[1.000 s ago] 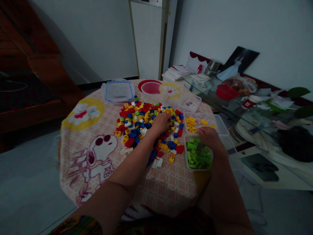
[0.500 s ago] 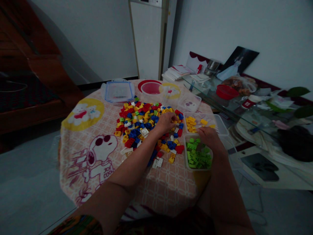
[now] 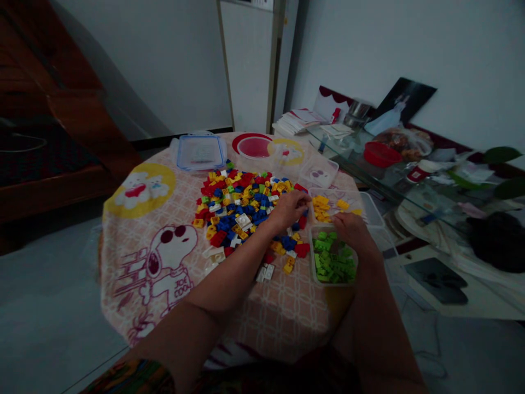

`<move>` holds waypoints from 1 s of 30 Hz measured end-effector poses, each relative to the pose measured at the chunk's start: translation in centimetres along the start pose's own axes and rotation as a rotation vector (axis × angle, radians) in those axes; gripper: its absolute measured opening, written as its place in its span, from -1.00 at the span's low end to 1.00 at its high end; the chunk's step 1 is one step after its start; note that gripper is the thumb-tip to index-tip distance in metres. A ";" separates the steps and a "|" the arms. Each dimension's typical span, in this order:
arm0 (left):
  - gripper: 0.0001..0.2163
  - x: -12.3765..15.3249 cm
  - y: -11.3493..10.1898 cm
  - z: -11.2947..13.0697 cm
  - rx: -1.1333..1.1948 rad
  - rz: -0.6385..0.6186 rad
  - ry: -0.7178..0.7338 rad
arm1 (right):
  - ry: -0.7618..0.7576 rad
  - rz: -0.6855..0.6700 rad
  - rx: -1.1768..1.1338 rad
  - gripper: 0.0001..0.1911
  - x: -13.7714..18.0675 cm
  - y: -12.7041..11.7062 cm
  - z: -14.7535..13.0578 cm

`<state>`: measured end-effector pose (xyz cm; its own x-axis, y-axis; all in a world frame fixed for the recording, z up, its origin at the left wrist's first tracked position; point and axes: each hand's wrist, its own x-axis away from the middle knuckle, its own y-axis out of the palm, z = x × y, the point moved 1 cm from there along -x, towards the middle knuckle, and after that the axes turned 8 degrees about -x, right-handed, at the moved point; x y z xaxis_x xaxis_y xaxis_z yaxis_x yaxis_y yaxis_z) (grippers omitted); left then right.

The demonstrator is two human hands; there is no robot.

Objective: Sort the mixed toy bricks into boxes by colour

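My left hand (image 3: pixel 290 209) is at the right edge of a mixed pile of toy building bricks (image 3: pixel 241 197), beside the left rim of a clear plastic box. Its fingers are curled together; whatever they hold is hidden. Yellow bricks (image 3: pixel 321 208) lie in that box (image 3: pixel 371 210). Over the box's near side is my right hand (image 3: pixel 350 227), thumb and fingers pinched close to the yellow bricks; I cannot make out what is between them. Just below it, a smaller clear box (image 3: pixel 314 273) contains green bricks (image 3: pixel 333 257).
The round table wears a patterned pink cloth (image 3: pixel 270 323). Toward the back are a blue-rimmed clear container (image 3: pixel 200 153), a red-lidded round tub (image 3: pixel 254 146) and a clear box (image 3: pixel 320 174). A cluttered glass table (image 3: pixel 344 158) adjoins on the right, with a red bowl (image 3: pixel 381 155).
My left hand has moved right, from over the brick pile to the left rim of the box with yellow bricks. My right hand stays nearly in place.
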<state>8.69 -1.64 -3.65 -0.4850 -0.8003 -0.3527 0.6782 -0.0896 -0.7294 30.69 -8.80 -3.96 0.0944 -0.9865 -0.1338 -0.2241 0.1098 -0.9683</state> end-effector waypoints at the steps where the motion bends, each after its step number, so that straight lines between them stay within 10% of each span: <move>1: -0.75 -0.1 -0.6 -0.5 -0.033 0.012 -0.023 | 0.004 0.009 -0.003 -0.65 0.0 0.0 0.0; 14: -0.82 0.6 -0.6 -1.5 -0.468 -0.086 -0.209 | 0.014 0.015 -0.007 -0.66 0.0 0.0 0.0; 30: -0.83 0.1 -0.2 -1.2 -0.157 0.036 -0.100 | -0.032 0.061 -0.021 -0.67 0.0 0.4 0.4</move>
<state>7.88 -0.95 -4.28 -0.3990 -0.8572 -0.3257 0.5957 0.0277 -0.8027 30.99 -8.76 -4.40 0.1111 -0.9736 -0.1995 -0.2508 0.1667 -0.9536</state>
